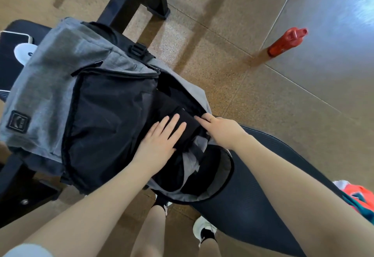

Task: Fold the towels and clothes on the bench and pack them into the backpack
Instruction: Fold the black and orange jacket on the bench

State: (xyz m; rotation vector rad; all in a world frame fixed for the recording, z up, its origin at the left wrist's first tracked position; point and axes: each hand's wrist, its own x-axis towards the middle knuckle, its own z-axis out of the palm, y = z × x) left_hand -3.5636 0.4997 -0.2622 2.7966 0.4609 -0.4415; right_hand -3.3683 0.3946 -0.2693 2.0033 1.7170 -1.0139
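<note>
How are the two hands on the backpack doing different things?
The left hand lies flat with straight fingers, pressing on the black folded cloth; the right hand reaches to the backpack opening's edge beside that cloth. The left hand's fingers are spread; the right hand's fingers lie close together. Both are bare and at the open bag.
</note>
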